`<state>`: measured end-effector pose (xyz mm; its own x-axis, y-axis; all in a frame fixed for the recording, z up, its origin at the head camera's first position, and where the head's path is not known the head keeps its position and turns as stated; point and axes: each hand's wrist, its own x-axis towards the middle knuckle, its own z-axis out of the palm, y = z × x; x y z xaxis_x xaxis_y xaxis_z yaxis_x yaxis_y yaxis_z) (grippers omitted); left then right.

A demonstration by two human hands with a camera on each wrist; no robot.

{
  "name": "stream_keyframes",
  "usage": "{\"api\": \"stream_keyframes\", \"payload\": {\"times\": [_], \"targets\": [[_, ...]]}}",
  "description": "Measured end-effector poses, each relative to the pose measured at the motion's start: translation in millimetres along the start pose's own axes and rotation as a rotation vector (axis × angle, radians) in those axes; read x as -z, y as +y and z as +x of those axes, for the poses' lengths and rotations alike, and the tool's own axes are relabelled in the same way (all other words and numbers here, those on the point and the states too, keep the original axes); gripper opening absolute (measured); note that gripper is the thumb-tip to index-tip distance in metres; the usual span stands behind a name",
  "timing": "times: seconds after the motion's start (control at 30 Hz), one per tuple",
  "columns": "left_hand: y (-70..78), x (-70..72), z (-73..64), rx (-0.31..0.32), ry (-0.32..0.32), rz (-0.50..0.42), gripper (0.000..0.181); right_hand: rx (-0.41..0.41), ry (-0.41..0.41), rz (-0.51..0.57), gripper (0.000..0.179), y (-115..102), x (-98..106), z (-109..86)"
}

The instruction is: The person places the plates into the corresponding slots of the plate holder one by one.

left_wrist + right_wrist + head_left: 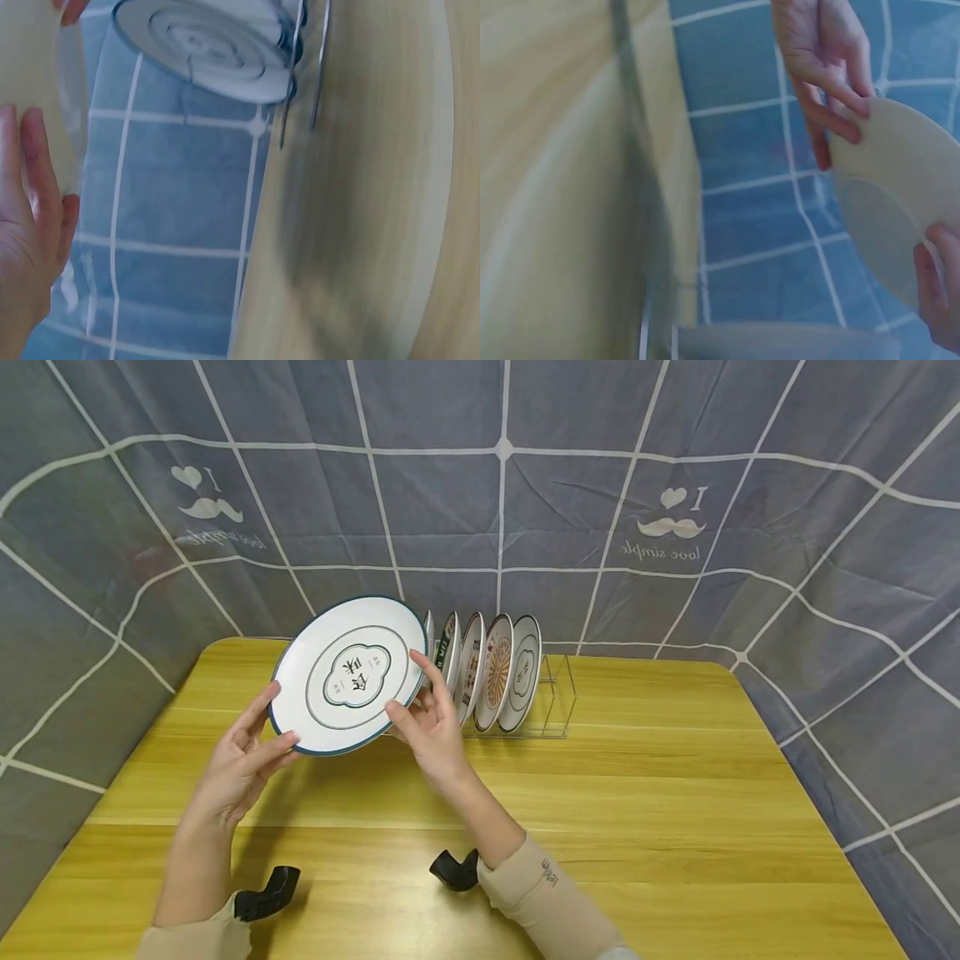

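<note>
A white plate [307,672] with a dark blue rim and a lettered emblem in its middle is held up above the table, its face turned to the head camera. My left hand [238,768] grips its lower left edge, thumb on the face and the other fingers at the rim and behind. On the right edge my right hand [438,735] pinches it, with fingertips showing on the face. In the left wrist view my left hand [34,217] lies against the plate's underside [26,67]. The right wrist view shows both hands on opposite edges of the plate [885,142].
Behind the held plate, a wire dish rack [558,693] stands at the table's back with several patterned plates [495,672] upright in it. Its right end shows bare wire. A grey checked cloth [570,510] hangs behind the wooden table [660,810].
</note>
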<state>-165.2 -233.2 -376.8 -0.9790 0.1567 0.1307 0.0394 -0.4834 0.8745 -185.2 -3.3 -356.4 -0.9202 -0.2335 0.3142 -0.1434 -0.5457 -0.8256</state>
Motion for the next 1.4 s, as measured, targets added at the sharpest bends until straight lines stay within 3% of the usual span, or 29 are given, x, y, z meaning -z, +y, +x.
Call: {"api": "stream_keyframes", "payload": {"times": [0.2, 0.33, 0.5, 0.67, 0.87, 1.1, 1.23, 1.4], "targets": [[-7.7, -26.3, 15.0, 0.039, 0.005, 0.161, 0.069, 0.030, 0.041, -0.009, 0.061, -24.0, 21.9, -0.1], [-13.8, -38.9, 24.5, 0.020, -0.014, 0.258, 0.063, 0.052, 0.049, -0.020, 0.062, -43.5, 38.7, -1.1], [-20.1, -40.7, 37.8, -0.002, -0.012, 0.445, 0.062, 0.094, 0.086, -0.033, 0.060, -72.2, 63.6, -2.0], [-30.6, -35.7, 53.3, 0.020, 0.060, 0.621, 0.061, 0.180, 0.171, -0.052, 0.056, -100.1, 89.0, -6.3], [-45.7, -30.3, 71.0, 0.040, 0.090, 0.667, 0.059, 0.308, 0.236, 0.006, 0.055, -125.5, 116.3, -12.9], [-57.7, -27.4, 85.2, 0.043, 0.091, 0.638, 0.051, 0.419, 0.307, 0.035, 0.054, -144.5, 148.2, -21.5], [-61.0, -27.1, 90.1, 0.055, 0.107, 0.643, 0.048, 0.430, 0.386, 0.005, 0.054, -152.2, 163.9, -28.7], [-62.6, -27.2, 92.9, 0.059, 0.108, 0.678, 0.043, 0.381, 0.483, -0.071, 0.054, -155.3, 178.5, -37.1]]}}
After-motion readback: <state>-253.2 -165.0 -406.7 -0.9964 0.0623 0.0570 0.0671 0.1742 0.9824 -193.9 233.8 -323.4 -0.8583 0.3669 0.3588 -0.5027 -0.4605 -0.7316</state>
